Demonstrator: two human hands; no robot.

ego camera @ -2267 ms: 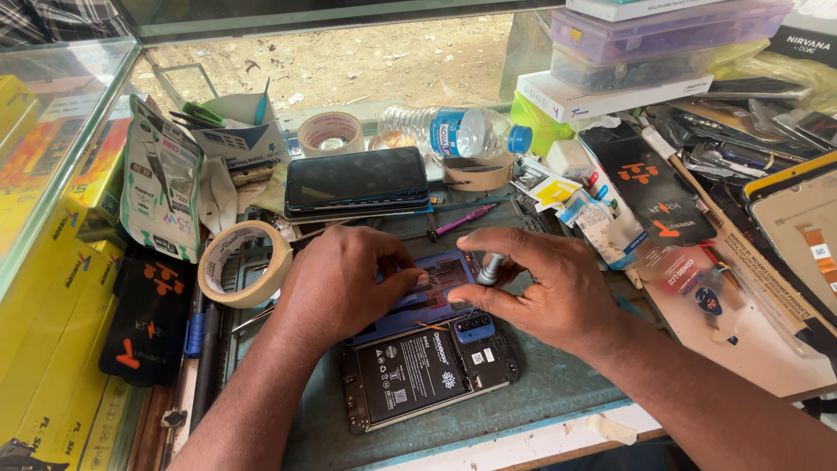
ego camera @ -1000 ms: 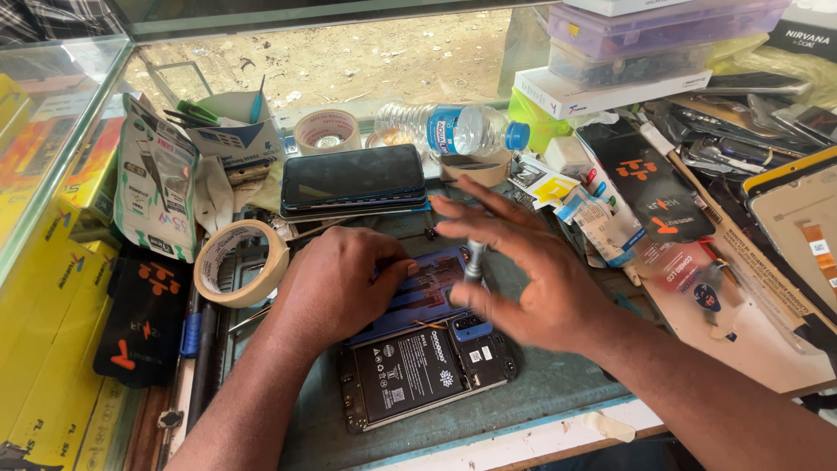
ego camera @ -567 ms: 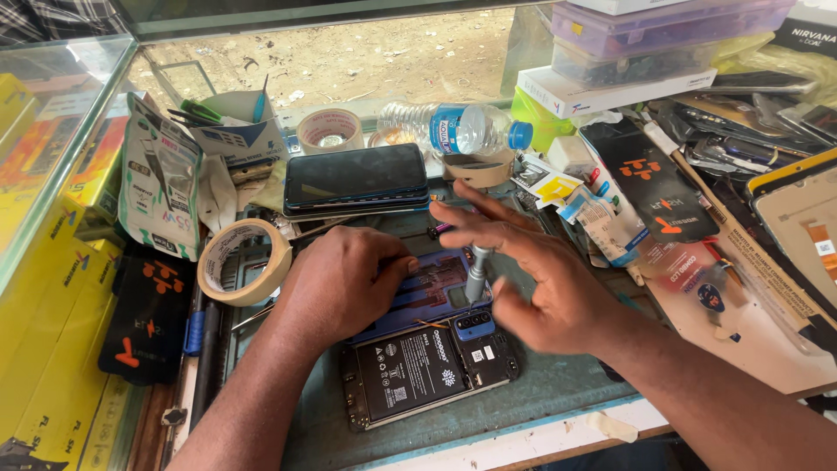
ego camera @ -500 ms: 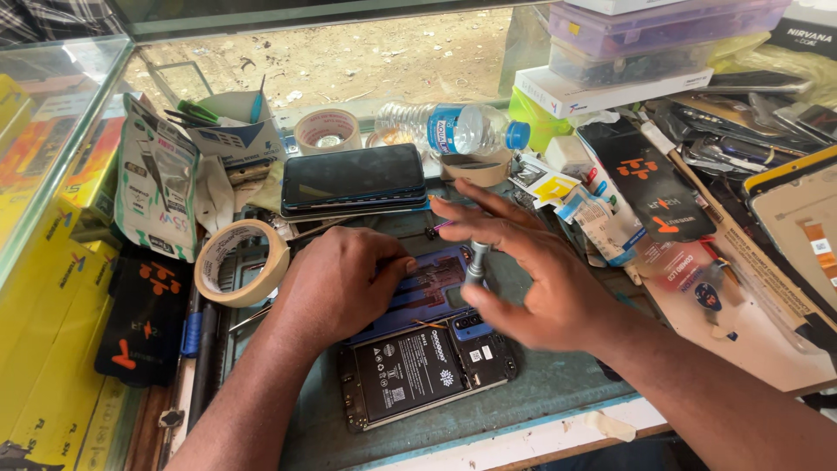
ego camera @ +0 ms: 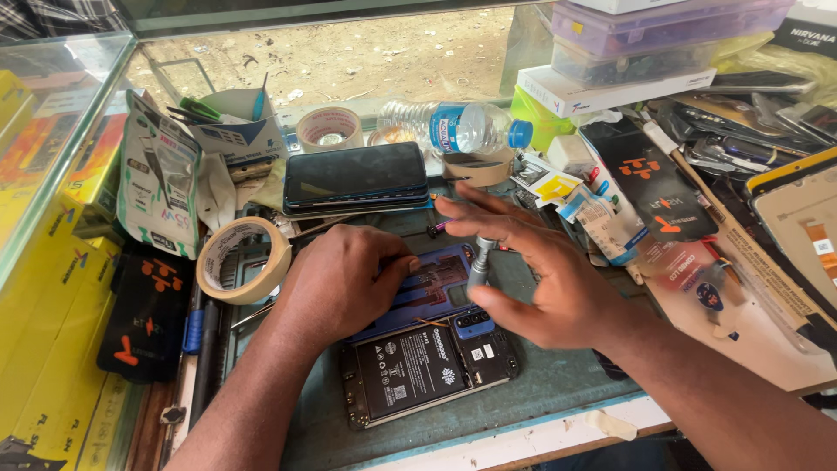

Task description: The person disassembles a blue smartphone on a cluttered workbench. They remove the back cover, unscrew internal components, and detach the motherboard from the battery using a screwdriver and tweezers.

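Observation:
An opened phone [ego camera: 418, 371] lies on the green work mat, its black battery showing. A blue back cover [ego camera: 432, 292] rests across its upper end. My left hand [ego camera: 340, 283] presses down on the blue cover, fingers curled. My right hand [ego camera: 545, 275] holds a small grey screwdriver [ego camera: 479, 266] upright between thumb and fingers, its tip down at the phone's top edge, the other fingers spread and blurred.
A dark phone [ego camera: 357, 179] lies face up behind the hands. A roll of tape [ego camera: 242, 260] sits left, another [ego camera: 330, 129] at the back beside a plastic water bottle [ego camera: 453, 129]. Packets, boxes and phone parts crowd the right side; yellow boxes line the left.
My right hand has opened its fingers wider around the screwdriver and shifted slightly; earlier it was closed low over the phone's top. My left hand stays on the blue cover.

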